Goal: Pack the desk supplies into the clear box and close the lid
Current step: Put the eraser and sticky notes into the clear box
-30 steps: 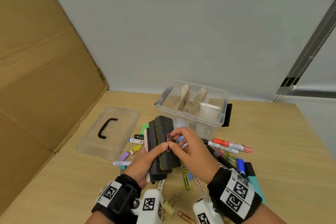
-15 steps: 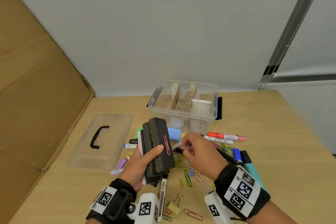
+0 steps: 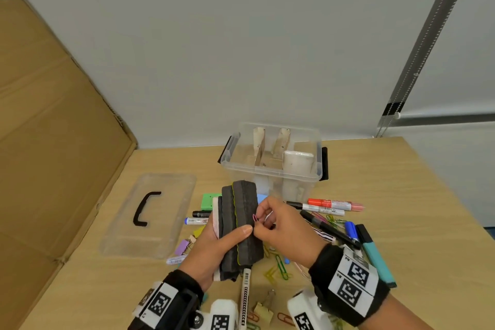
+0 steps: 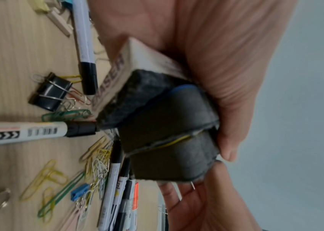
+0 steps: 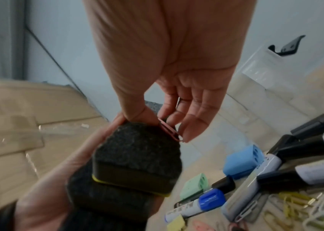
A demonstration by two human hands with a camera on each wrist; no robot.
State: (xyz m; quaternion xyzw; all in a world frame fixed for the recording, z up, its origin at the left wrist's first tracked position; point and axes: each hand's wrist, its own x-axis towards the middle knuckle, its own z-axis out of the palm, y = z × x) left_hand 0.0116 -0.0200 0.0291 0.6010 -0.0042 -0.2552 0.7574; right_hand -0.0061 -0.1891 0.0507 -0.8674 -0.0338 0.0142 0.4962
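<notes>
My left hand [image 3: 225, 244] grips a stack of dark felt board erasers [image 3: 241, 228] upright above the desk; the same erasers [image 4: 167, 129] fill the left wrist view. My right hand [image 3: 278, 225] pinches a pink paper clip [image 3: 255, 217] stuck on the front eraser's face; the right wrist view shows the pink paper clip [image 5: 170, 131] between thumb and fingertips. The clear box [image 3: 270, 171] stands open behind, holding cardboard dividers and a white roll. Its lid [image 3: 150, 211] with a black handle lies flat to the left.
Markers [image 3: 332, 205], several paper clips [image 3: 280, 265], binder clips [image 3: 263, 305], a blue sharpener [image 5: 243, 161] and a green one [image 3: 210, 201] litter the desk around my hands. A teal highlighter [image 3: 375, 254] lies at right. A cardboard sheet [image 3: 53, 142] leans on the left.
My right hand had dropped to the markers on the desk; now it is back at the eraser, pinching the pink paper clip. The left hand keeps holding the erasers.
</notes>
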